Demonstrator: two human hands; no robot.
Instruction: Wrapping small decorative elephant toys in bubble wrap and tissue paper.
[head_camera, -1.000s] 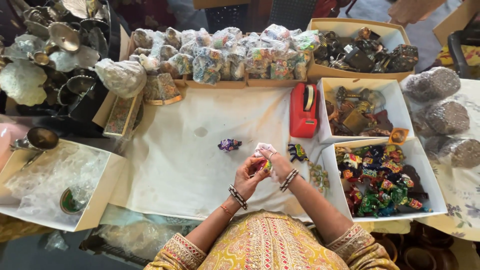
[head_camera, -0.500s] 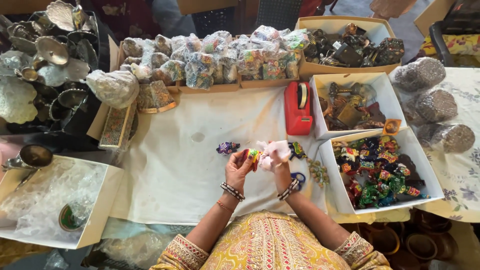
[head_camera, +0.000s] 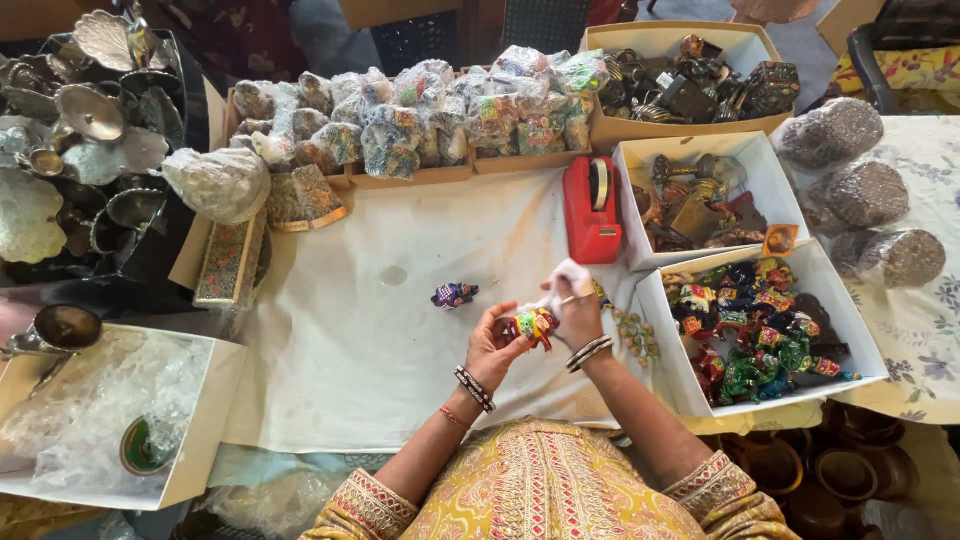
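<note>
1. We hold a small painted figurine (head_camera: 532, 325) over the white cloth (head_camera: 350, 330), just in front of our body; our left hand (head_camera: 495, 345) is closed around it from the left side.
2. Our right hand (head_camera: 575, 310) pinches a white cloth pad (head_camera: 568, 277) and presses it against the figurine, so we judge the step in hand to be wiping it clean.
3. A second figurine (head_camera: 455, 294) lies on the cloth just beyond our left hand, apart from both hands.
4. The white box of coloured figurines (head_camera: 760, 330) stands to our right, and the red tape dispenser (head_camera: 592, 210) sits further up the cloth.
5. The next move seems to call for turning the figurine between the left fingers while the pad keeps light contact, with a gentle grip on the painted surface.
</note>
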